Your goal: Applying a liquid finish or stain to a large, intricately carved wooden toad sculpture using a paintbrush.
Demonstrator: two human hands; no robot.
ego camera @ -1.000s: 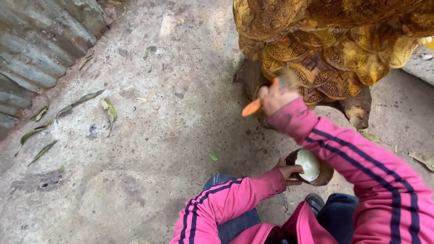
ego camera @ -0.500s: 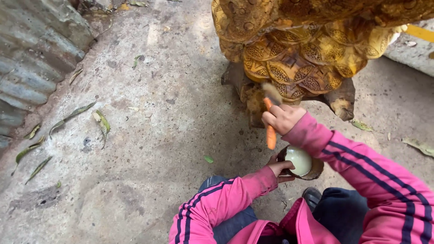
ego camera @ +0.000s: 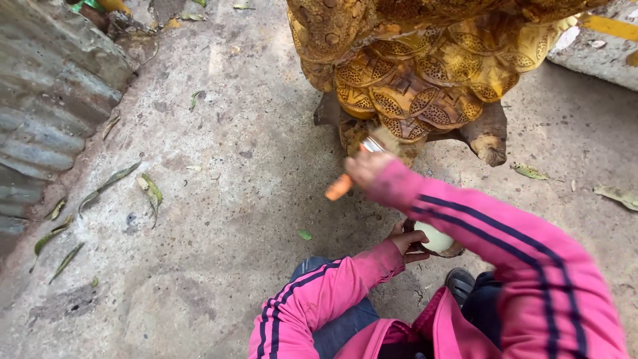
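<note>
My right hand (ego camera: 369,170) is shut on a paintbrush with an orange handle (ego camera: 338,188). Its metal ferrule and bristles press against the base of a carved wooden sculpture (ego camera: 412,80), golden yellow with brown patterned scales. The handle points down and to the left. Lower down, my left hand (ego camera: 407,242) grips the rim of a small dark bowl (ego camera: 436,240) holding pale liquid, close to the ground beside my knee. Both arms wear pink sleeves with dark stripes.
The sculpture stands on rough concrete ground (ego camera: 219,219) strewn with dry leaves (ego camera: 150,190). A corrugated grey sheet (ego camera: 40,113) runs along the left edge. A concrete slab (ego camera: 598,50) lies at the top right. My dark shoe (ego camera: 458,284) is below the bowl.
My right hand has swung the brush so its handle points down-left instead of straight down, bristles back on the sculpture's base. The left hand has kept the bowl in place.
</note>
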